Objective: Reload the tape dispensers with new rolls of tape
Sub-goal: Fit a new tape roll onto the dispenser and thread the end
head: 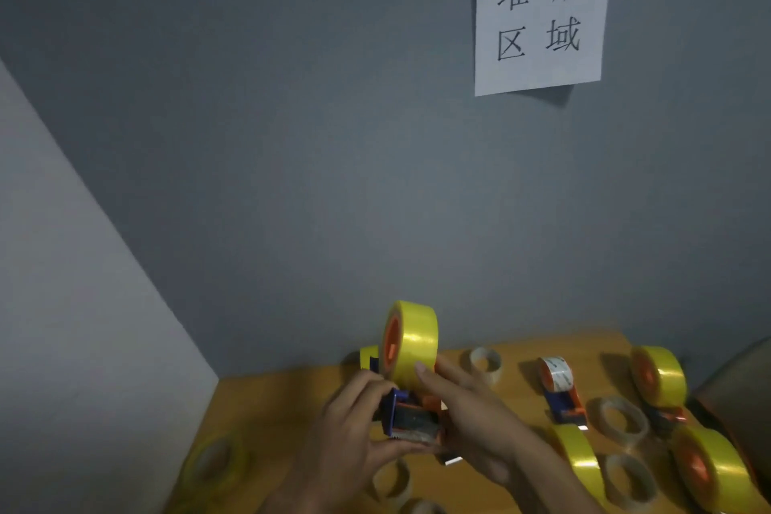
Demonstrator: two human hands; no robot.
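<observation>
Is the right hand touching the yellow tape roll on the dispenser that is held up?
Touching. In the head view the right hand lays its fingertips against the yellow tape roll at its lower edge.

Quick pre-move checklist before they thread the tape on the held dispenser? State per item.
1. Yellow roll seated on the held dispenser: ok, it sits on the orange hub.
2. Left hand grip on the dispenser's blue front end: ok, fingers curled round it.
3. Right hand steadying: ok, fingers against the roll and the dispenser's side.
4. Tape end pulled free toward the cutter: cannot tell, too blurred.
5. Cutter blade away from fingers: cannot tell, left hand covers that end.
6. Table space to set it down: ok, bare wood near the left corner.
</observation>
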